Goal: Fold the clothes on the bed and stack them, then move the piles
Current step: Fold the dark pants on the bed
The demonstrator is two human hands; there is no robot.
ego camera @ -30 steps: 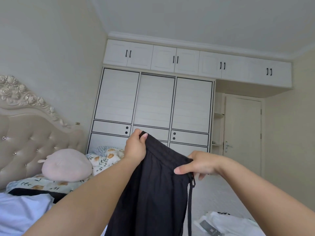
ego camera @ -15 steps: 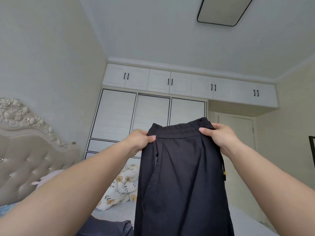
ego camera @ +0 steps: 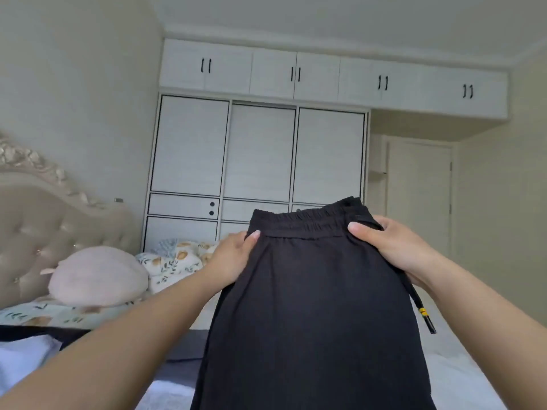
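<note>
A pair of black trousers [ego camera: 310,315] with an elastic waistband hangs in front of me above the bed [ego camera: 461,377]. My left hand [ego camera: 233,255] grips the waistband's left end and my right hand [ego camera: 393,244] grips its right end, thumbs on the near side. A black drawstring with a yellow band [ego camera: 423,312] dangles below my right hand. The trouser legs run out of the bottom of the view.
A pale blue garment [ego camera: 20,359] and a dark grey one [ego camera: 180,365] lie on the bed at lower left. A pink round cushion [ego camera: 97,276] and a floral quilt [ego camera: 174,258] sit by the tufted headboard [ego camera: 44,220]. White wardrobe [ego camera: 260,152] and door [ego camera: 420,196] stand behind.
My hands have come down with the trousers, the waistband still stretched flat between them. My view has tilted down, so the bed and cushion show again.
</note>
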